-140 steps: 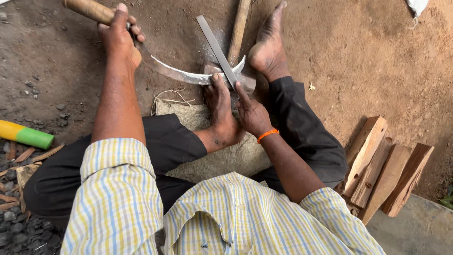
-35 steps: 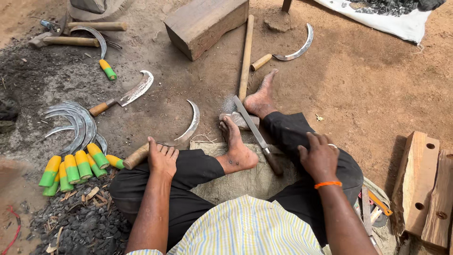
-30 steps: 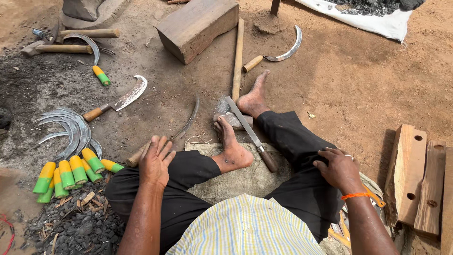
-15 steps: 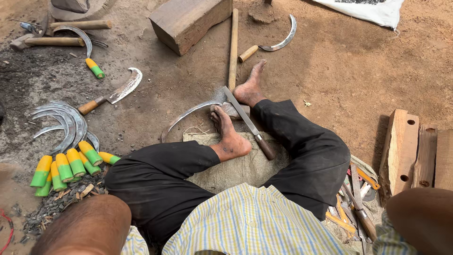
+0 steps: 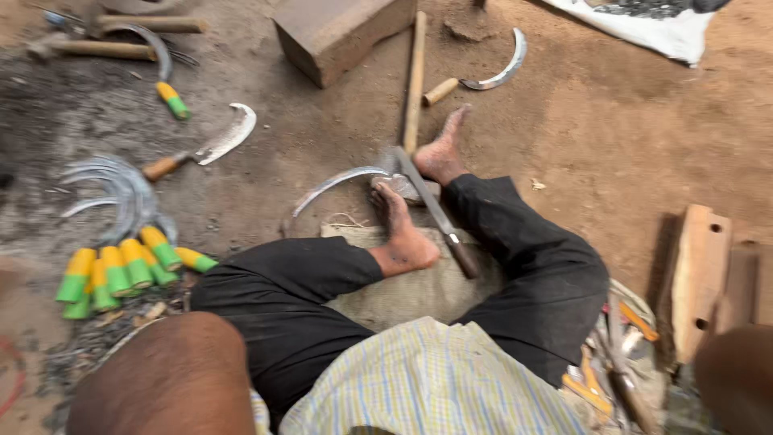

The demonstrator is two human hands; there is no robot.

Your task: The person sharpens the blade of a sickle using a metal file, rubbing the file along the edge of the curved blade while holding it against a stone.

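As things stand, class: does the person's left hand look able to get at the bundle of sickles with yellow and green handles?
Probably yes. The left arm sits at the bottom edge, its hand out of frame, and the bundle of sickles lies on open ground just beyond it with nothing between them.

hands: both gone from view | sickle blade (image 5: 334, 184): released, beside foot (image 5: 403, 234)

I sit on bare earthen ground (image 5: 644, 137), reddish-brown to my right and dark with ash (image 5: 72, 97) to my left. A wooden block (image 5: 338, 32) lies ahead, a white cloth (image 5: 644, 24) at the far corner, planks (image 5: 700, 274) beside me. Daylight is even.
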